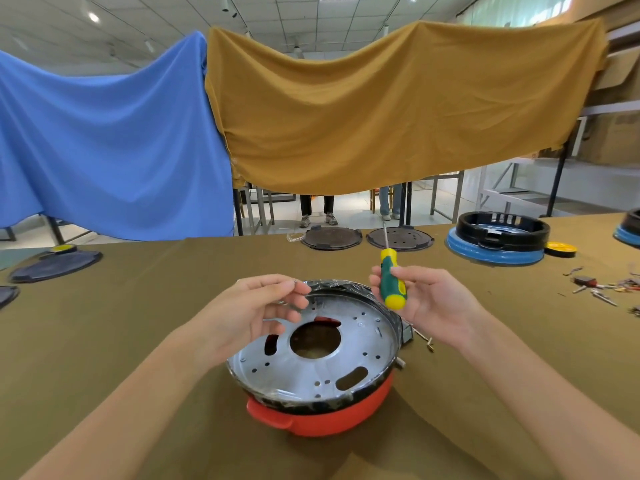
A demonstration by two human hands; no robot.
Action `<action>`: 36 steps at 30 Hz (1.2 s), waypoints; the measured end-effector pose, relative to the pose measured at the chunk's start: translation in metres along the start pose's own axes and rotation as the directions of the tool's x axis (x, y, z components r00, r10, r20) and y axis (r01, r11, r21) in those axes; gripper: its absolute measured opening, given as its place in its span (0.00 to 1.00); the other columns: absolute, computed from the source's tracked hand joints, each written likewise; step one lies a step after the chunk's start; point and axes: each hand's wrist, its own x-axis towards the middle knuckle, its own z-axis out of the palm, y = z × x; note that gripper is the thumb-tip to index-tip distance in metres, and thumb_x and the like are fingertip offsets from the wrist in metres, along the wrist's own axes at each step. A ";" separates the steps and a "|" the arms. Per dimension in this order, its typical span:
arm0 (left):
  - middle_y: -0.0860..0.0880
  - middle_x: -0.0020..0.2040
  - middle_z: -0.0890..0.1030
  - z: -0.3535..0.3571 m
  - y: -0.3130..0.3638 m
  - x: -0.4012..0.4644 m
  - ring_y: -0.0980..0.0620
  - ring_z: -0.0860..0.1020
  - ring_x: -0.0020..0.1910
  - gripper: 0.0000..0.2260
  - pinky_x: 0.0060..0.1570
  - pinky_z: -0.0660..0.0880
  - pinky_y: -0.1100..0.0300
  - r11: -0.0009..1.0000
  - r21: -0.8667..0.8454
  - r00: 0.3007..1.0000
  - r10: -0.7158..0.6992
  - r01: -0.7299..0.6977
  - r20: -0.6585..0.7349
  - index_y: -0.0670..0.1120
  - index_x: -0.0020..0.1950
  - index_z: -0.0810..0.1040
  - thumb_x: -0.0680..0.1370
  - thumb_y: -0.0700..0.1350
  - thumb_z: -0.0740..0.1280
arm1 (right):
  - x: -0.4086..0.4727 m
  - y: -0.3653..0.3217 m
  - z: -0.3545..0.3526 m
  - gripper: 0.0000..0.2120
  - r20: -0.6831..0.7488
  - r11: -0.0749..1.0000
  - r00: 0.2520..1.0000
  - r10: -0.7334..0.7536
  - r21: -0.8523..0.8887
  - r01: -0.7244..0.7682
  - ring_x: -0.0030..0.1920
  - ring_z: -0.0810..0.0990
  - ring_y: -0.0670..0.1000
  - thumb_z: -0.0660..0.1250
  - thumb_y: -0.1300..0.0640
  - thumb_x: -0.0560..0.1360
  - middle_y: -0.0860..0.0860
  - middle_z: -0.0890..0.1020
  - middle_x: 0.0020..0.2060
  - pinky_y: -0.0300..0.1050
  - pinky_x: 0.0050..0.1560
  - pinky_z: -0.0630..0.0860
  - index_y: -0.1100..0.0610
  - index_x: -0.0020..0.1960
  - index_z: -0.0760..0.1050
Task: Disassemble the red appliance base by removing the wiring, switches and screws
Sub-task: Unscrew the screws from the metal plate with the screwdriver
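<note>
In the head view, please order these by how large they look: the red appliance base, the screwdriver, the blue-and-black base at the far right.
1. red appliance base, nearest the camera
2. blue-and-black base, farther away, so true size is unsure
3. screwdriver
</note>
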 end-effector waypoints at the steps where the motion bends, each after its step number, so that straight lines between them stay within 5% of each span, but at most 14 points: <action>1: 0.45 0.45 0.83 0.003 0.000 0.001 0.52 0.80 0.38 0.10 0.33 0.76 0.63 1.000 -0.023 0.999 -0.022 0.021 -0.031 0.43 0.52 0.85 0.76 0.46 0.68 | -0.002 0.000 0.003 0.17 0.013 0.999 1.000 -0.001 -0.051 0.002 0.42 0.82 0.53 0.66 0.68 0.71 0.58 0.82 0.46 0.47 0.48 0.80 0.67 0.60 0.74; 4: 0.46 0.44 0.84 0.019 0.002 0.007 0.53 0.80 0.34 0.09 0.29 0.75 0.65 0.992 -0.076 0.989 -0.106 0.099 -0.099 0.42 0.51 0.85 0.80 0.44 0.66 | -0.005 0.006 0.019 0.10 0.034 0.936 0.997 -0.063 -0.345 0.071 0.33 0.75 0.48 0.65 0.70 0.73 0.53 0.76 0.36 0.43 0.38 0.75 0.62 0.54 0.74; 9: 0.47 0.42 0.85 0.053 0.006 0.014 0.54 0.80 0.31 0.08 0.28 0.75 0.65 0.970 -0.096 0.958 -0.237 0.223 -0.162 0.43 0.50 0.84 0.79 0.44 0.67 | -0.004 0.019 0.038 0.13 0.118 0.534 0.938 -0.325 -0.796 0.285 0.31 0.76 0.40 0.78 0.58 0.70 0.43 0.79 0.31 0.31 0.33 0.72 0.62 0.47 0.75; 18: 0.47 0.39 0.85 0.080 0.002 0.017 0.55 0.78 0.27 0.07 0.25 0.72 0.66 0.956 -0.082 0.937 -0.292 0.282 -0.189 0.44 0.45 0.81 0.79 0.43 0.65 | -0.002 0.031 0.031 0.14 0.280 0.201 0.828 -0.486 -0.886 0.418 0.34 0.77 0.42 0.80 0.58 0.67 0.45 0.81 0.36 0.32 0.37 0.73 0.53 0.42 0.75; 22: 0.48 0.44 0.86 0.082 0.004 0.015 0.54 0.81 0.33 0.13 0.28 0.73 0.65 0.960 0.093 0.959 -0.252 0.265 -0.131 0.41 0.51 0.82 0.81 0.45 0.60 | -0.005 0.028 0.029 0.13 0.350 0.110 0.805 -0.479 -0.886 0.451 0.35 0.79 0.43 0.78 0.59 0.70 0.43 0.82 0.36 0.33 0.37 0.74 0.50 0.42 0.74; 25: 0.52 0.45 0.86 0.074 0.006 0.012 0.54 0.83 0.38 0.15 0.32 0.77 0.64 0.930 0.293 0.975 -0.202 0.220 -0.090 0.44 0.52 0.83 0.81 0.47 0.58 | -0.009 0.015 0.018 0.09 0.293 0.144 0.828 -0.478 -0.904 0.403 0.38 0.81 0.47 0.75 0.59 0.72 0.48 0.83 0.37 0.43 0.43 0.79 0.56 0.43 0.75; 27: 0.53 0.46 0.86 0.060 0.004 0.014 0.54 0.84 0.44 0.12 0.42 0.80 0.60 0.822 0.552 0.986 -0.062 0.139 -0.157 0.46 0.51 0.84 0.81 0.46 0.61 | -0.013 -0.001 0.001 0.09 0.188 0.176 0.873 -0.450 -0.940 0.292 0.38 0.83 0.47 0.75 0.59 0.72 0.50 0.84 0.37 0.45 0.44 0.81 0.58 0.44 0.74; 29: 0.52 0.53 0.83 0.039 -0.001 0.019 0.53 0.80 0.52 0.11 0.54 0.77 0.57 0.517 0.852 0.976 0.130 0.083 -0.174 0.48 0.56 0.82 0.79 0.45 0.63 | -0.016 -0.018 -0.020 0.09 0.083 0.127 0.920 -0.382 -0.982 0.141 0.36 0.83 0.49 0.74 0.61 0.72 0.52 0.84 0.37 0.46 0.41 0.81 0.60 0.44 0.75; 31: 0.48 0.60 0.77 0.019 -0.007 0.025 0.49 0.75 0.59 0.16 0.60 0.73 0.54 0.268 0.953 0.959 0.204 0.139 -0.197 0.51 0.66 0.76 0.78 0.45 0.64 | -0.017 -0.030 -0.039 0.08 0.010 -0.007 0.954 -0.301 -1.000 0.008 0.32 0.80 0.48 0.72 0.64 0.71 0.55 0.82 0.35 0.42 0.36 0.80 0.63 0.43 0.73; 33: 0.44 0.66 0.71 0.002 -0.013 0.031 0.44 0.70 0.64 0.23 0.64 0.71 0.48 0.232 0.946 0.950 0.163 0.226 -0.267 0.52 0.73 0.67 0.78 0.46 0.64 | -0.016 -0.035 -0.052 0.07 -0.055 -0.172 0.973 -0.223 -0.981 -0.095 0.33 0.81 0.48 0.71 0.66 0.69 0.55 0.81 0.35 0.42 0.34 0.80 0.62 0.43 0.73; 36: 0.42 0.72 0.67 -0.015 -0.019 0.038 0.43 0.69 0.69 0.27 0.64 0.70 0.51 0.328 0.895 0.946 0.009 0.303 -0.323 0.51 0.77 0.60 0.78 0.45 0.63 | -0.015 -0.030 -0.063 0.10 -0.160 -0.318 0.977 -0.142 -0.927 -0.199 0.43 0.85 0.56 0.72 0.65 0.67 0.59 0.84 0.41 0.53 0.43 0.82 0.63 0.47 0.75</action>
